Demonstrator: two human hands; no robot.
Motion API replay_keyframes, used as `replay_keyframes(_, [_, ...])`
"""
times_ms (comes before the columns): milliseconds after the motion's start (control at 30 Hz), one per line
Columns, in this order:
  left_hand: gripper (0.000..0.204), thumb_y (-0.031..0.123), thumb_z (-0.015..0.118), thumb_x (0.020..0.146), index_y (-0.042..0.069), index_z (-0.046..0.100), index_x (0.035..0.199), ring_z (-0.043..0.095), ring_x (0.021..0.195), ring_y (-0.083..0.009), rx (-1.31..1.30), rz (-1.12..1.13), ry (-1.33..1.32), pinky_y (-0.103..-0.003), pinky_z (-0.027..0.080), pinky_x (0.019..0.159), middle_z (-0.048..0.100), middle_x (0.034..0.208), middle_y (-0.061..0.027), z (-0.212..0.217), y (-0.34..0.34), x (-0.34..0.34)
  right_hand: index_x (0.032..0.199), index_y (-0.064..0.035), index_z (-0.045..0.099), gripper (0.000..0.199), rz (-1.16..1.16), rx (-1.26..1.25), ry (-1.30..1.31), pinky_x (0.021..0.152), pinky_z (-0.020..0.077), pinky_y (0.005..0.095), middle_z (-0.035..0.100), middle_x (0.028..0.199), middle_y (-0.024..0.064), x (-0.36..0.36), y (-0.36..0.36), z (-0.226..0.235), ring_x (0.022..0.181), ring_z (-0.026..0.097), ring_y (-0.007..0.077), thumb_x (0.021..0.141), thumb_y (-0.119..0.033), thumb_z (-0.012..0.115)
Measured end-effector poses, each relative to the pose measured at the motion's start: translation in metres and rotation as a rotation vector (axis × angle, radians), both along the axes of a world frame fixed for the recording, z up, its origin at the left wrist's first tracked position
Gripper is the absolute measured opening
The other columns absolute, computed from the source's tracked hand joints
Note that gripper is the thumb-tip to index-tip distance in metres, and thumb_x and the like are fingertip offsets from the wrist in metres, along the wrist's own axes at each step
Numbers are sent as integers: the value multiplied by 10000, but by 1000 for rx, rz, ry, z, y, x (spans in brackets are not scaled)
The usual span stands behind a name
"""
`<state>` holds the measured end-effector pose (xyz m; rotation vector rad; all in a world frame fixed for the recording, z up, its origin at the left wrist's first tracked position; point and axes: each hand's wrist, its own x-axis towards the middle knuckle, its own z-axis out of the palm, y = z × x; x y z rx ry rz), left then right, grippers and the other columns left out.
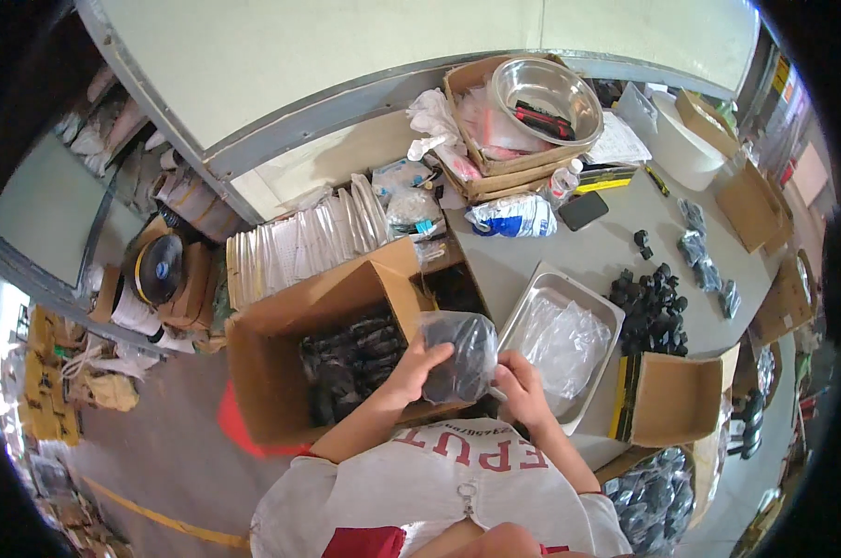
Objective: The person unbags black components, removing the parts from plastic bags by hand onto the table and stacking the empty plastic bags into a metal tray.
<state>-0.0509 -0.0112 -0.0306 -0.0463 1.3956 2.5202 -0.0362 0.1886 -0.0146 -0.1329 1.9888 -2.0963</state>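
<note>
At the far left, a black reel (160, 270) is resting among cardboard. To its right, a row of white papers (299, 249) is standing behind the large cardboard box (260, 381). This box is standing open beside the desk's left edge and is containing black bagged parts (350, 358).

The left hand (407, 374) is holding a clear bag (464, 358) with dark contents. Its thumb is lying across the bag's face; its other fingers are wrapping behind, mostly hidden. The bag is hanging in the air between the large cardboard box and the desk's near left corner. The right hand (524, 391) is curling inward, its thumb and forefinger closing on the bag's right edge.

On the desk (506, 262), a metal tray (582, 402) is occupying the near left corner and is holding clear plastic bags (564, 349). A blue and white packet (513, 216) is lying near the left edge. At the far left corner, a steel bowl (555, 79) is sitting on a cardboard carton (524, 175). A phone (584, 211) is lying right of the packet. A pile of black parts (651, 312) is lying just right of the tray. A small cardboard box (679, 409) is lying open at the near edge. Toward the far right corner, a white tub (685, 153) is standing.
</note>
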Motion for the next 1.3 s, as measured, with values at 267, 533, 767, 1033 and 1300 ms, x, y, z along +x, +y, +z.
replay_keyframes(267, [387, 214, 695, 820, 30, 519, 1112, 543, 881, -108, -191, 83, 18, -259, 454, 788, 580, 982, -26, -8, 78, -12, 688, -35, 490, 285, 80, -76, -71, 481, 280, 229, 426, 600, -65, 0, 75, -21, 559, 339, 34, 921, -192, 540])
replay_keyframes(533, [433, 197, 690, 827, 30, 491, 1173, 527, 869, -92, -414, -49, 374, -245, 451, 776, 571, 995, -19, 11, 125, -46, 586, -28, 417, 375, -33, 280, 388, 471, 300, 286, 433, 549, -11, 3, 135, 1, 513, 332, 125, 907, -173, 546])
replay_keyframes(767, [459, 175, 685, 830, 26, 471, 1208, 515, 950, -103, -230, -155, 250, -258, 433, 850, 564, 1043, -27, 14, 169, -55, 690, -11, 509, 331, -178, -129, 69, 525, 328, 247, 478, 606, -17, -2, 157, -8, 566, 405, 82, 942, -223, 472])
replay_keyframes(1033, [395, 299, 691, 819, -4, 548, 1027, 591, 787, -134, -622, 109, 338, -287, 484, 710, 629, 913, -76, -4, 194, -108, 617, -29, 497, 217, -476, 666, 751, 472, 389, 385, 507, 578, 115, -15, 197, 0, 511, 504, 310, 798, -80, 603])
replay_keyframes(1300, [443, 335, 691, 816, -16, 523, 1027, 571, 787, -112, -568, 53, 387, -260, 471, 697, 608, 903, -55, -17, 265, -156, 647, -4, 493, 257, -716, 144, 326, 497, 350, 291, 450, 568, 33, -16, 233, -34, 532, 426, 127, 872, -120, 541])
